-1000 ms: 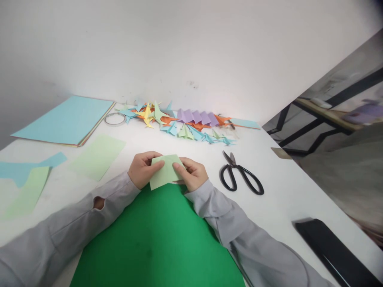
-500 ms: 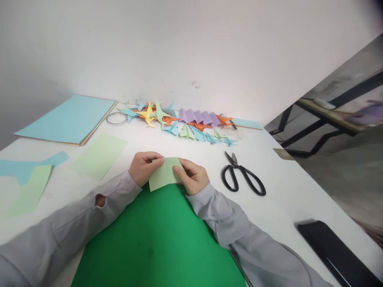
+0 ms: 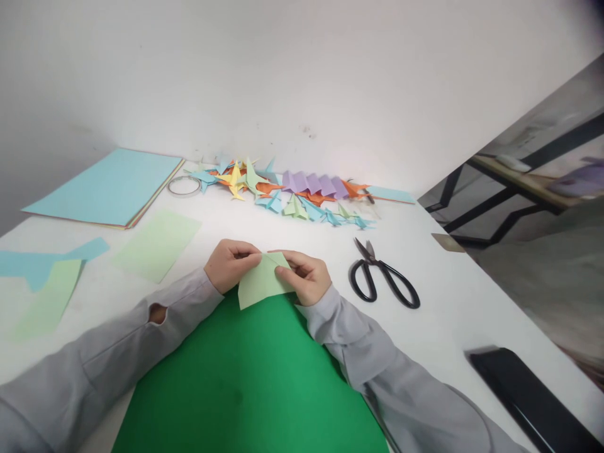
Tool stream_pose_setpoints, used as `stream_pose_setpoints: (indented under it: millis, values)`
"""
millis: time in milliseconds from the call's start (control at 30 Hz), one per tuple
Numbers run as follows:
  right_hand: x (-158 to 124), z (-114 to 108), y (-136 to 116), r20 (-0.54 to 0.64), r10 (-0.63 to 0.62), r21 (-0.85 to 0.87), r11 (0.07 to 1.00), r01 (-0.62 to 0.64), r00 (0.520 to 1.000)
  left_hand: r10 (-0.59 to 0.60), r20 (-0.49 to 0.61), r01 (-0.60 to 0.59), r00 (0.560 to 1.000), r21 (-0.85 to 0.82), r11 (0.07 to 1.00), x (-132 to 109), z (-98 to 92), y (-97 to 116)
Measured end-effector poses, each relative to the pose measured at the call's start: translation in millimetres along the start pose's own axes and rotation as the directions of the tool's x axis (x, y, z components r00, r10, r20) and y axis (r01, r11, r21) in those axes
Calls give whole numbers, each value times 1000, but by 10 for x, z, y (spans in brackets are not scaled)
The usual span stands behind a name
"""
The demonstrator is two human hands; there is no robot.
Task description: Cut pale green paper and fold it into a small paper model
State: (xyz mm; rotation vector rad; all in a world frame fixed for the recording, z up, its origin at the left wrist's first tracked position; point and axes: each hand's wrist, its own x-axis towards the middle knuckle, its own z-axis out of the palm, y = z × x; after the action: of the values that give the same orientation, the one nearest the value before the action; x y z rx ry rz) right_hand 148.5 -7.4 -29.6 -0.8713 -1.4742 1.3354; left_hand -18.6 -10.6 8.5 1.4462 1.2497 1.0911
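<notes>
A small pale green sheet of paper is held up between both hands above the far end of a green board. My left hand pinches its upper left edge, thumb on the near face. On the right side, my right hand grips the sheet with the thumb in front and the fingers behind. A crease line runs near the top of the paper. The fingertips behind the sheet are hidden.
Open black-handled scissors lie right of my hands, and a black phone-like slab nearer. Folded paper figures line the wall. A blue-topped paper stack, a tape roll and green paper are at left.
The pale green paper has tilted and shifted slightly right and toward me, its lower left corner now lower. Both hands keep their pinch on it, moved a little to the right.
</notes>
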Motion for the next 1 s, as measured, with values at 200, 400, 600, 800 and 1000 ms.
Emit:
stream_pose_setpoints:
  millis: [200, 400, 600, 800, 1000]
  values:
    - [-25, 30, -15, -39, 5, -29, 1000, -6, 999, 4, -5, -4, 1000, 11, 1000, 2, -2, -6]
    - [-21, -6, -11, -26, -65, -150, 987, 61, 998, -28, 14, 29, 999, -35, 999, -4, -1, -11]
    - [-23, -23, -23, -9, -126, -238, 964, 120, 992, -141, 52, 145, 989, -87, 986, -14, 9, -12]
    - [-34, 0, -70, -18, -154, -288, 947, 143, 988, -172, 53, 177, 984, -114, 978, -17, 11, -2]
    - [-41, 59, -97, -124, -188, -265, 952, 151, 974, -215, 51, 221, 975, -141, 965, -15, 10, -5]
